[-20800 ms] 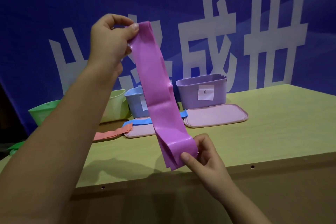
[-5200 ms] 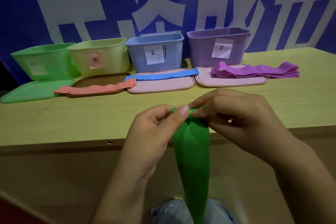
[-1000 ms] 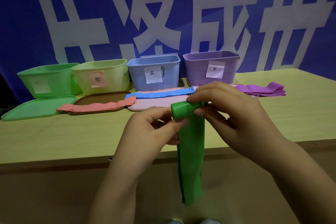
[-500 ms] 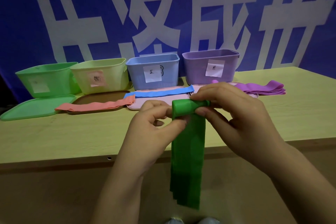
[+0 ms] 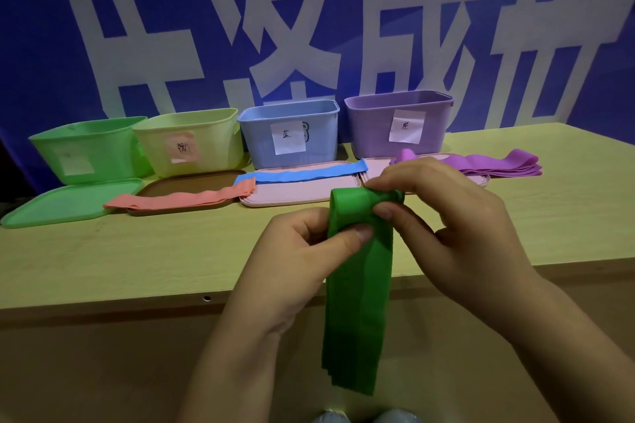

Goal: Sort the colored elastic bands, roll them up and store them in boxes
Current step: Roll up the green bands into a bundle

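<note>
A stack of green elastic bands [image 5: 357, 302] hangs in front of the table edge, its top end wound into a small roll. My left hand [image 5: 302, 251] pinches the roll's left side with thumb and fingers. My right hand [image 5: 443, 216] grips the right side, fingers curled over it. At the back stand a green box [image 5: 89, 148], a yellow box [image 5: 189, 142], a blue box [image 5: 288, 134] and a purple box [image 5: 398, 124]. A pink band [image 5: 182, 197], a blue band [image 5: 302, 175] and several purple bands [image 5: 494, 165] lie in front of them.
Lids lie before the boxes: a green lid [image 5: 65, 201], a brown lid [image 5: 192, 182] and two pink lids [image 5: 292, 191]. The wooden table [image 5: 137, 251] has its front edge just under my hands. A blue banner with white characters stands behind.
The roll at the top of the green bands has grown thicker and the hanging part shorter. Both hands stay on the roll, turning it.
</note>
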